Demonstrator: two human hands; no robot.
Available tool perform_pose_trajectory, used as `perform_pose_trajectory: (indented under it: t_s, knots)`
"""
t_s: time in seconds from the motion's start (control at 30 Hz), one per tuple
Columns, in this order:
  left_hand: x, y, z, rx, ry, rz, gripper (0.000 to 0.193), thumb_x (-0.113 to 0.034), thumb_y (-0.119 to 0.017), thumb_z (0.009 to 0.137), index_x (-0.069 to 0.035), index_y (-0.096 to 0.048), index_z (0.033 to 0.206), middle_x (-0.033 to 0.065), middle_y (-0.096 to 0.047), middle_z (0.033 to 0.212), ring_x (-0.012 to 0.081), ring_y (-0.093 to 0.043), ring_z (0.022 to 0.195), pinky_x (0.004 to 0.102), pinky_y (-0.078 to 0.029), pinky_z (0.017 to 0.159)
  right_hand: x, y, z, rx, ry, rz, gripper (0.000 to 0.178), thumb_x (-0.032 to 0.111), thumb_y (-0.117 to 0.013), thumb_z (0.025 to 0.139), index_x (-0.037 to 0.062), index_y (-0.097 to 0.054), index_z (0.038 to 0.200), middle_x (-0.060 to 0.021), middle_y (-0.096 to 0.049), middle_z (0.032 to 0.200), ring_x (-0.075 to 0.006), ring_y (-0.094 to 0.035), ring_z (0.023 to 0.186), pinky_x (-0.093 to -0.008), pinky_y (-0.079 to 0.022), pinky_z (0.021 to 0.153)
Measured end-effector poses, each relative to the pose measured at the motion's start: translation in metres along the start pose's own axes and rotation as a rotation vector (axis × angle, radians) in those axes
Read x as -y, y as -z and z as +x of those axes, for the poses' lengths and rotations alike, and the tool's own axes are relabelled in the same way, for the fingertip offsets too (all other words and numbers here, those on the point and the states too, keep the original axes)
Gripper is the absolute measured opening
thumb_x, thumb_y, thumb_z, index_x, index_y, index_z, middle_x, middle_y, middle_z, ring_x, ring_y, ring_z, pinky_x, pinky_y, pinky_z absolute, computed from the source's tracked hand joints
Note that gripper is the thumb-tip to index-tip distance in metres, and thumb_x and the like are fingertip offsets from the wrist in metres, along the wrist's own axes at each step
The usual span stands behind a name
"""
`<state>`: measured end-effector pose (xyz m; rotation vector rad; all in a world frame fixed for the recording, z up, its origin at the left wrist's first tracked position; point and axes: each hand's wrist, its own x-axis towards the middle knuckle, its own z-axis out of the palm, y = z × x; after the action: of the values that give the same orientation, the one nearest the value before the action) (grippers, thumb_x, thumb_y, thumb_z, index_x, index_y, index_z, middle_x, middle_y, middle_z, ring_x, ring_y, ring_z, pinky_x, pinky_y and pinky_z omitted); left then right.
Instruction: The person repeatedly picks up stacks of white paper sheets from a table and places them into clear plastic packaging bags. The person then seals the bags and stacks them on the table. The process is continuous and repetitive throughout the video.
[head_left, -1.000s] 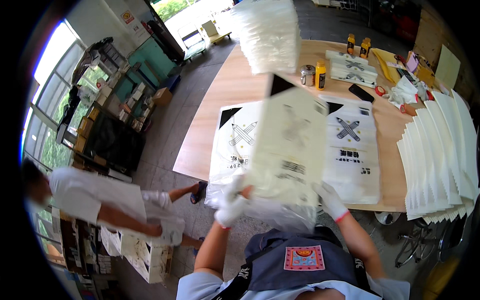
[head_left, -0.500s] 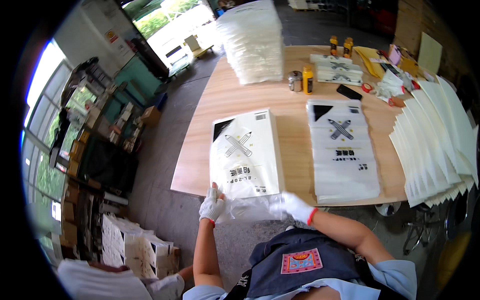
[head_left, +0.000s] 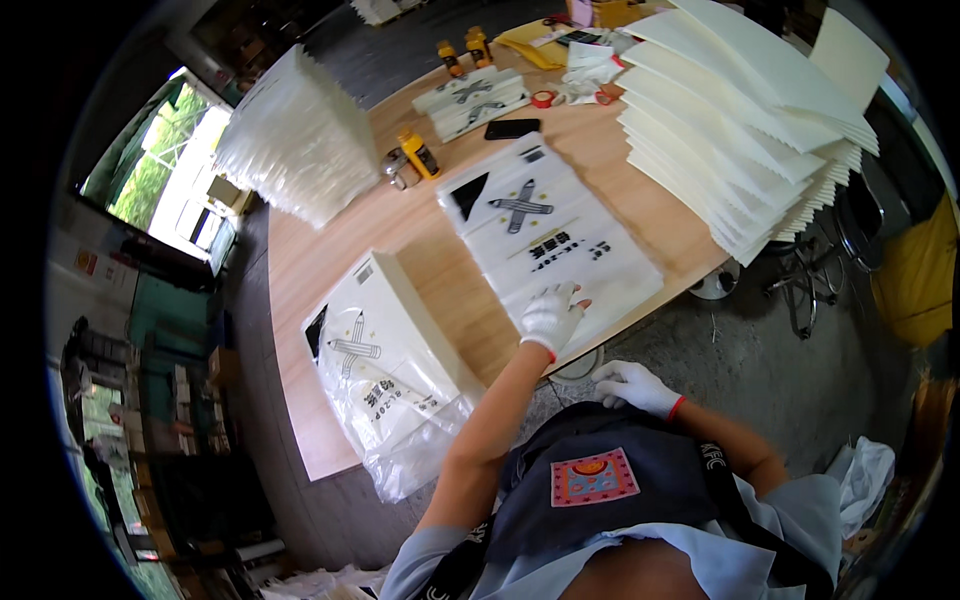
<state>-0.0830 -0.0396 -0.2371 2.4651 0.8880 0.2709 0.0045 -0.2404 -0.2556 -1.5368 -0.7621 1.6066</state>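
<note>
My left hand (head_left: 552,315), in a white glove with a red cuff, rests on the near end of a flat stack of printed clear plastic bags (head_left: 600,270). Its fingers are stretched over the top bag. My right hand (head_left: 635,388), gloved the same way, hangs off the table's front edge, close to my dark apron. Its fingers are loosely bent and hold nothing that I can see. Left of the bags lies a thick paper pack (head_left: 365,340) inside a clear plastic bag, whose loose, crumpled mouth sticks out past the table edge.
A tall pile of plastic-wrapped packs (head_left: 300,140) stands at the far left of the wooden table (head_left: 300,420). Fanned stacks of cream paper (head_left: 740,120) fill the right. Between them are a yellow bottle (head_left: 418,153), a metal jar (head_left: 402,170), a black phone (head_left: 512,129) and red tape (head_left: 542,99).
My view has swung to the right. Both hands have left the bagged pack; my left hand has crossed onto the flat bags, while my right has drawn back toward the apron.
</note>
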Motion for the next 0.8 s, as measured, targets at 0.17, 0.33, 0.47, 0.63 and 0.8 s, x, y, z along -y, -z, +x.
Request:
perform_pose_trajectory:
  t_s: [0.17, 0.33, 0.47, 0.63, 0.8]
  knots:
    - [0.006, -0.040, 0.037, 0.078, 0.059, 0.130, 0.020, -0.024, -0.057, 0.081, -0.010, -0.067, 0.090, 0.0146, -0.064, 0.100, 0.0327, -0.059, 0.095, 0.0433, -0.046, 0.082, -0.018, 0.011, -0.015, -0.055, 0.013, 0.112, 0.027, 0.020, -0.059, 0.090, 0.0032, -0.056, 0.111, -0.0079, -0.066, 0.088, -0.0131, -0.062, 0.075, -0.0250, -0.050, 0.068]
    - [0.032, -0.041, 0.051, 0.121, 0.054, -0.057, 0.018, -0.024, -0.055, 0.082, -0.010, -0.067, 0.084, 0.0137, -0.064, 0.096, 0.0323, -0.060, 0.093, 0.0424, -0.046, 0.081, -0.014, 0.031, -0.012, -0.121, 0.042, 0.185, 0.024, 0.020, -0.058, 0.092, 0.0034, -0.057, 0.109, -0.0077, -0.066, 0.088, -0.0138, -0.062, 0.075, -0.0252, -0.051, 0.067]
    - [0.033, -0.019, 0.050, 0.070, 0.027, -0.166, 0.020, -0.020, -0.053, 0.082, -0.007, -0.066, 0.089, 0.0157, -0.065, 0.095, 0.0331, -0.060, 0.092, 0.0397, -0.046, 0.081, 0.017, 0.047, 0.019, -0.122, 0.228, 0.138, 0.023, 0.024, -0.055, 0.093, 0.0030, -0.058, 0.104, -0.0058, -0.066, 0.089, -0.0134, -0.062, 0.071, -0.0264, -0.051, 0.064]
    - [0.009, 0.007, 0.057, -0.078, -0.014, -0.102, 0.019, -0.020, -0.052, 0.085, -0.005, -0.064, 0.087, 0.0157, -0.064, 0.091, 0.0315, -0.061, 0.088, 0.0381, -0.047, 0.078, 0.063, 0.061, 0.122, -0.507, 0.255, -0.220, 0.054, 0.047, -0.048, 0.090, 0.0005, -0.057, 0.115, -0.0205, -0.063, 0.107, -0.0317, -0.060, 0.101, -0.0395, -0.046, 0.084]
    - [0.070, 0.043, 0.085, -0.224, 0.068, -1.129, 0.014, -0.015, -0.049, 0.094, -0.009, -0.062, 0.098, 0.0082, -0.061, 0.082, 0.0185, -0.062, 0.075, 0.0344, -0.049, 0.072, 0.081, 0.061, 0.128, -0.468, 0.077, -0.715, 0.047, 0.042, -0.042, 0.092, 0.0034, -0.062, 0.108, -0.0248, -0.060, 0.110, -0.0384, -0.059, 0.100, -0.0455, -0.046, 0.083]
